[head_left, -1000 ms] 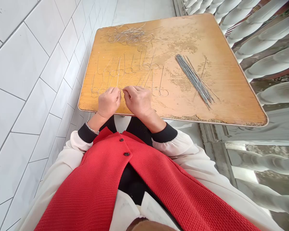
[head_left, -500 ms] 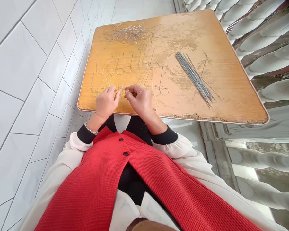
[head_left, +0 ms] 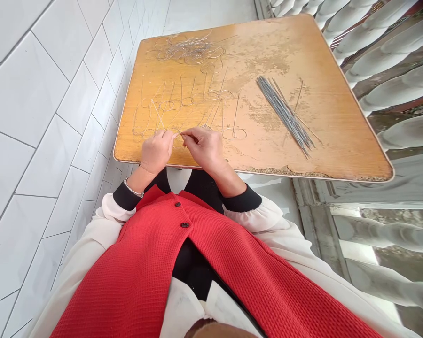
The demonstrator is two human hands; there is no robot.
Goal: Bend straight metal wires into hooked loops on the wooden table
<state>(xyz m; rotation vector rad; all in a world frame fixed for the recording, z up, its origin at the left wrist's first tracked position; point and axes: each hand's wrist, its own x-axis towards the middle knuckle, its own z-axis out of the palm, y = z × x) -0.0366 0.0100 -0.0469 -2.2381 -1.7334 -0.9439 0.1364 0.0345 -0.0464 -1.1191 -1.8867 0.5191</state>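
Note:
Near the front edge of the table, my left hand (head_left: 157,151) and my right hand (head_left: 205,146) are close together, fingers pinched. A thin wire (head_left: 158,114) is between them; its two straight ends cross and stick up beyond my left hand, which grips it. The fingertips of my right hand pinch at the wire's near part, largely hidden by the fingers. Just beyond the hands lie several bent wires (head_left: 186,103), each with a round loop and straight legs. One looped wire (head_left: 234,134) lies right of my right hand.
The worn wooden table (head_left: 338,141) has chipped edges. A bundle of straight wires (head_left: 284,115) lies on its right part, and a tangled heap of looped wires (head_left: 192,49) at the far left. A tiled wall (head_left: 38,108) runs along the left; a white balustrade (head_left: 391,98) stands right.
My left hand's fingers have closed further and turned slightly toward my right hand. The crossed wire ends have shifted a little to the right. My right hand's fingers have drawn together.

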